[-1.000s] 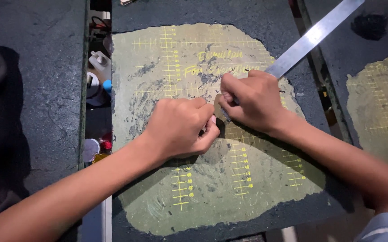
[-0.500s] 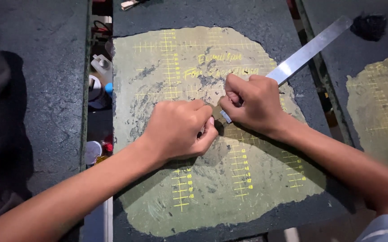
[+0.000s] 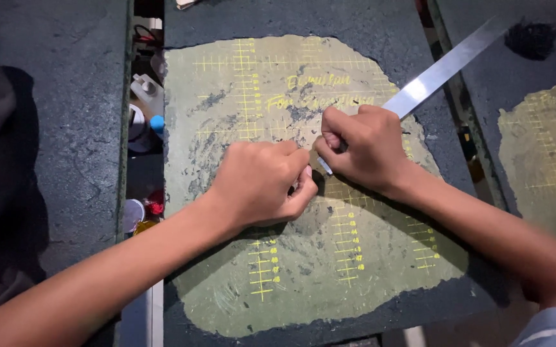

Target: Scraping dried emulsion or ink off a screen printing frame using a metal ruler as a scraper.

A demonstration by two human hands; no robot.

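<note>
A: near edge first?
B: both forearms come in from the bottom, left from lower left, right from lower right. they meet mid-mat

A: hands?
B: left hand [image 3: 262, 183] is curled into a tight fist, knuckles up, pressed on the cutting mat [image 3: 226, 96]. can't tell if anything is pinched inside it. right hand [image 3: 368, 148] is closed around the near end of a metal ruler [image 3: 442, 67]. the two hands are just beside each other, thumbs nearly touching

A: ruler orientation?
B: long axis runs diagonal, from the right hand up and away to the upper right. a short tip [image 3: 324, 168] pokes out below the right fingers, toward the left fist. right hand is the one on it, left is just beside the tip

A: room around it?
B: far end of the ruler passes over the worn mat edge onto the dark table [image 3: 381, 19]. open mat to the upper left and toward the near edge. a gap [image 3: 143, 115] with bottles and clutter runs along the mat's left side. a second mat [image 3: 547, 141] sits well apart on the right
</note>
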